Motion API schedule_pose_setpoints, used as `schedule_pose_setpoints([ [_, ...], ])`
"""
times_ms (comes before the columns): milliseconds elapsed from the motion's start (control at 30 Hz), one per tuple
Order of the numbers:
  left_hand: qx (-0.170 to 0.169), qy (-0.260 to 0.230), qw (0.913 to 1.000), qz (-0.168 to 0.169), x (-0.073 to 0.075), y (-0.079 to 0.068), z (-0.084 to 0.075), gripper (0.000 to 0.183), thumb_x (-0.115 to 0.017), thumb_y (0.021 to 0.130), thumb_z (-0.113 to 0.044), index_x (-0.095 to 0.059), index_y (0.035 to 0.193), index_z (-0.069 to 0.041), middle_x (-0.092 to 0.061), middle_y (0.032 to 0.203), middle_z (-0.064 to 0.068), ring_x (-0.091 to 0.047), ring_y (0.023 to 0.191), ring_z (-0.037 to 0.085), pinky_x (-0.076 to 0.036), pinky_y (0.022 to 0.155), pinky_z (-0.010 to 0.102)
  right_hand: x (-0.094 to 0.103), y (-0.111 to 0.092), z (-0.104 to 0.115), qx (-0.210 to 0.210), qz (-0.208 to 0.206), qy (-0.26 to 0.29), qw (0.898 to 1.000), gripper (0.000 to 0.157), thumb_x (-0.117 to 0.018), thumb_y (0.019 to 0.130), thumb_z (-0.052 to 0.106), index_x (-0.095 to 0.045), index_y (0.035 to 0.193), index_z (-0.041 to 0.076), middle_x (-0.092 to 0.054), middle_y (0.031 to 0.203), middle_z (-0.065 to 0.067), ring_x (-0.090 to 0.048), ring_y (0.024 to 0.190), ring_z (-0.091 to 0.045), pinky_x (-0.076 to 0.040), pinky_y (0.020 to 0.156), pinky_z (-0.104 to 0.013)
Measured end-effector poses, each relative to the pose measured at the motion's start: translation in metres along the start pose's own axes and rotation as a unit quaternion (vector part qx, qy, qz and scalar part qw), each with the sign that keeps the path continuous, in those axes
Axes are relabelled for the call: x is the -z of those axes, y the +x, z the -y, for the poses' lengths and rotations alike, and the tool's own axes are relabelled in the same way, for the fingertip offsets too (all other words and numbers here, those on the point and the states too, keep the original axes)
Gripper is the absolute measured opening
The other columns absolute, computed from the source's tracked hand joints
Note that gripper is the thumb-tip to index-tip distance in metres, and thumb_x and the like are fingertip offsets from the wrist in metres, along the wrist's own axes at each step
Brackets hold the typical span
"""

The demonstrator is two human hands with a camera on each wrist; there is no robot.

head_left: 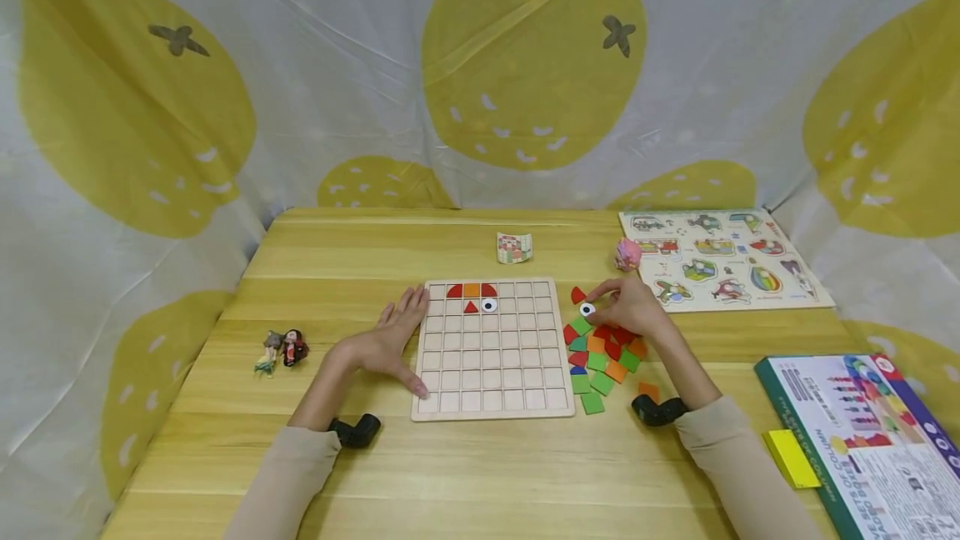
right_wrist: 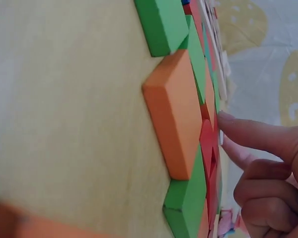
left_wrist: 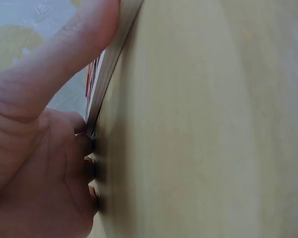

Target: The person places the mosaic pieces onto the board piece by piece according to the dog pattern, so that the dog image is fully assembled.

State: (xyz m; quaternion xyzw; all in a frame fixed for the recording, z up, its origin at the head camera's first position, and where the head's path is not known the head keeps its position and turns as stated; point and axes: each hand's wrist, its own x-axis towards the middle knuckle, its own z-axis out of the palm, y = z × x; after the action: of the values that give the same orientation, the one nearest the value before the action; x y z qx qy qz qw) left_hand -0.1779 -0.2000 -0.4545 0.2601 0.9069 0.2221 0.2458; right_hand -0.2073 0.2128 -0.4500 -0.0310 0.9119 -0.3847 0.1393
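A wooden grid board [head_left: 480,357] lies on the table. In its upper rows sit red rounded pieces, an orange square [head_left: 471,290], a red triangle [head_left: 470,307] and a round white eye piece [head_left: 489,305]. My left hand [head_left: 386,348] rests along the board's left edge, fingers spread, thumb near the lower corner. To the right of the board, my right hand [head_left: 630,307] pinches a second eye piece [head_left: 587,309] between thumb and index finger; the other fingers are curled in the right wrist view. Beneath it spreads a pile of green, red and orange tiles [right_wrist: 174,114].
A small picture card [head_left: 514,248] lies behind the board. Back right are a pink figure [head_left: 627,255] and a vehicle puzzle board [head_left: 720,261]. A boxed set [head_left: 862,440] and a yellow block [head_left: 792,458] lie front right. Two small dolls [head_left: 282,351] lie left.
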Motion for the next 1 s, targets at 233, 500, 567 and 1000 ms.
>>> schedule_pose_setpoints([
  [233, 0.001, 0.001, 1.0000, -0.003, 0.001, -0.002, 0.001, 0.152, -0.087, 0.053, -0.056, 0.016, 0.152, -0.003, 0.026, 0.159, 0.017, 0.022, 0.147, 0.037, 0.007, 0.120, 0.059, -0.002, 0.002, 0.003, 0.007, -0.022, -0.026, 0.999, 0.027, -0.083, 0.074, 0.020, -0.073, 0.093, 0.004, -0.046, 0.054, 0.004, -0.043, 0.052, -0.013, -0.037, 0.049, -0.025],
  [500, 0.000, 0.008, 1.0000, -0.003, 0.000, -0.002, 0.001, 0.152, -0.086, 0.053, -0.058, 0.016, 0.152, -0.004, 0.026, 0.159, 0.016, 0.023, 0.148, 0.035, 0.007, 0.120, 0.058, -0.012, 0.009, 0.030, 0.076, 0.000, 0.003, 0.997, 0.022, -0.078, 0.081, 0.023, -0.074, 0.097, 0.009, -0.028, 0.054, 0.004, -0.026, 0.048, -0.014, -0.025, 0.045, -0.024],
  [567, 0.000, 0.009, 1.0000, -0.003, -0.001, -0.002, 0.001, 0.152, -0.086, 0.053, -0.058, 0.016, 0.152, -0.004, 0.026, 0.159, 0.016, 0.023, 0.148, 0.035, 0.007, 0.120, 0.058, -0.023, 0.014, 0.047, 0.086, 0.020, 0.006, 0.996, 0.020, -0.078, 0.081, 0.023, -0.074, 0.097, 0.010, -0.028, 0.054, 0.003, -0.025, 0.049, -0.014, -0.025, 0.047, -0.025],
  [1000, -0.002, 0.015, 0.9999, -0.003, -0.001, -0.002, 0.002, 0.152, -0.085, 0.053, -0.061, 0.016, 0.152, -0.004, 0.025, 0.159, 0.016, 0.022, 0.148, 0.034, 0.007, 0.121, 0.057, -0.114, 0.055, 0.142, 0.158, 0.087, -0.030, 0.983, 0.018, -0.083, 0.075, 0.014, -0.075, 0.088, 0.005, -0.049, 0.062, 0.001, -0.035, 0.055, -0.010, -0.028, 0.050, -0.020],
])
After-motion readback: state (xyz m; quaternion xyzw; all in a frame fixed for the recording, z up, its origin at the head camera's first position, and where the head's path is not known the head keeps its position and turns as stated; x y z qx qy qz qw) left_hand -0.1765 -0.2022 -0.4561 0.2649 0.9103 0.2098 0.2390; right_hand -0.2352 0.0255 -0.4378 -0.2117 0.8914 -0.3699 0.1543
